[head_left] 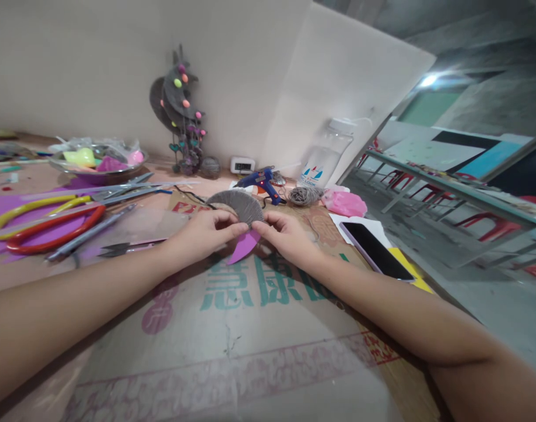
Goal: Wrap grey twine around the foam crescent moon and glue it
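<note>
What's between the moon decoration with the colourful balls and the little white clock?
In the head view, a small grey ball, maybe yarn, sits between the moon decoration and the little white clock.

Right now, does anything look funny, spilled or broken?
Nothing looks spilled or broken. The bottle at the back right leans, but the wide view probably bends it. On the left, yellow-handled scissors and red-handled scissors overlap untidily. The grey crescent between the left hand and right hand shows no visible damage.

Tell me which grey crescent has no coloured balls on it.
The grey yarn-wrapped crescent held in the left hand and right hand; the grey crescent ornament against the pale wall carries pink balls.
</note>
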Demonstrator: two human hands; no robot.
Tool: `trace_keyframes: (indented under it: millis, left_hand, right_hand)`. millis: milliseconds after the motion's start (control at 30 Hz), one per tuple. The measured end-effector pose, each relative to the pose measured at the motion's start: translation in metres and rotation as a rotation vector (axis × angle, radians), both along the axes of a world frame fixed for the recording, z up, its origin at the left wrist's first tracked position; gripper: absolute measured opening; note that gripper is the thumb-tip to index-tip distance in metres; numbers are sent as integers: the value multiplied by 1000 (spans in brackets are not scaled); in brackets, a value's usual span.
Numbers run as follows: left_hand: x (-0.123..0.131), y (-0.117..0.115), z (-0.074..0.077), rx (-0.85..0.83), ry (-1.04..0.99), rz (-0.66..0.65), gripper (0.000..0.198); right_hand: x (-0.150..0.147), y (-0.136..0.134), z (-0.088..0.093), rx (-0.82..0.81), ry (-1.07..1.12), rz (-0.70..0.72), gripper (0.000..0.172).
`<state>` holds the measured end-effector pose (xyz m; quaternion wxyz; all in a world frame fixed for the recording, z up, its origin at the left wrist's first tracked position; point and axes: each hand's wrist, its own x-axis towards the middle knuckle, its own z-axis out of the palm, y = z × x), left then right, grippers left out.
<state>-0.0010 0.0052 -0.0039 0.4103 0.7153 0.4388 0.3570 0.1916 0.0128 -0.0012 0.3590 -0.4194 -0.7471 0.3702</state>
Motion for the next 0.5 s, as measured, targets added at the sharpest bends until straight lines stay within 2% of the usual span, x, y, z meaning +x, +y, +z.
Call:
trace_keyframes:
  millis: [133,500]
  left_hand:
    - [0,0,4,9,17,-5,37]
    - [1,2,2,67,117,40,24]
  right_hand:
    - [-1,-1,1,-41,67,-6,27]
    - [-2,-2,3,-11,51,-11,25]
